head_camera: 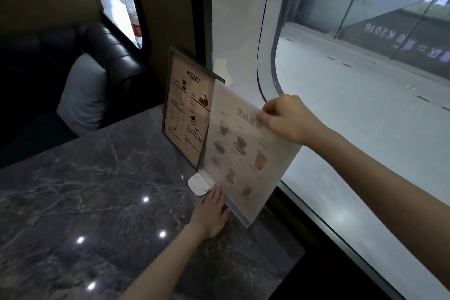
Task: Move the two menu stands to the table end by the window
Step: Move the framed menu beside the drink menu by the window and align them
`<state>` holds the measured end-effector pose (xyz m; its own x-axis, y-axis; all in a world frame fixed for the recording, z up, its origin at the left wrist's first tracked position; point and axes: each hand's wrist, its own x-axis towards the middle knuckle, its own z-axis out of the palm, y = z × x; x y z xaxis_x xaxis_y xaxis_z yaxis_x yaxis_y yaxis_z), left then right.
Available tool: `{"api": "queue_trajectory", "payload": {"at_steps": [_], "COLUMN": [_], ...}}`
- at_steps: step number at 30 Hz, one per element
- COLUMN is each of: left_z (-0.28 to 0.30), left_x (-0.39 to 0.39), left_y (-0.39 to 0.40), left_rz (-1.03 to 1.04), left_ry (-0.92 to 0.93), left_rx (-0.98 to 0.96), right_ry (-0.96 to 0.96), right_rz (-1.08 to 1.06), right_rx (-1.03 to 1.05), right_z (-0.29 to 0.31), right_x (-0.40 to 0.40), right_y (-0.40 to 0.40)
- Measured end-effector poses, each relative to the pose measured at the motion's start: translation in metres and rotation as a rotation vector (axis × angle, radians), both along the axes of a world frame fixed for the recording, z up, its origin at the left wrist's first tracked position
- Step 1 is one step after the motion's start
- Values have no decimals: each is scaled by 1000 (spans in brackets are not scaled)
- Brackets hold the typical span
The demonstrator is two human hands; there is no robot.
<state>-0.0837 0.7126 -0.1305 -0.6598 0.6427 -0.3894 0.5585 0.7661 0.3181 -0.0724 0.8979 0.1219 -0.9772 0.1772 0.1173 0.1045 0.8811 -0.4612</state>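
A black-framed menu stand headed "MENU" stands upright at the window end of the dark marble table, against the wall pillar. In front of it and to its right stands a clear acrylic menu stand showing drink pictures, its base at the table's window edge. My right hand pinches the top edge of the acrylic stand. My left hand rests flat on the table with its fingers against the acrylic stand's base.
A small white device lies on the table by the acrylic stand's base. A large curved window runs along the right. A black leather seat with a grey cushion faces me; a water bottle stands on the far sill.
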Motion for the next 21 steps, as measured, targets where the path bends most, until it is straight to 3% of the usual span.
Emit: {"api": "queue_trajectory", "payload": {"at_steps": [21], "left_z": [17], "left_x": [-7], "left_y": [7], "left_rz": [81], "left_ry": [-37], "left_rx": [58], "right_ry": [8], "right_rz": [43], "right_rx": [111], "right_z": [7], "right_x": [-9], "right_y": [-8]}}
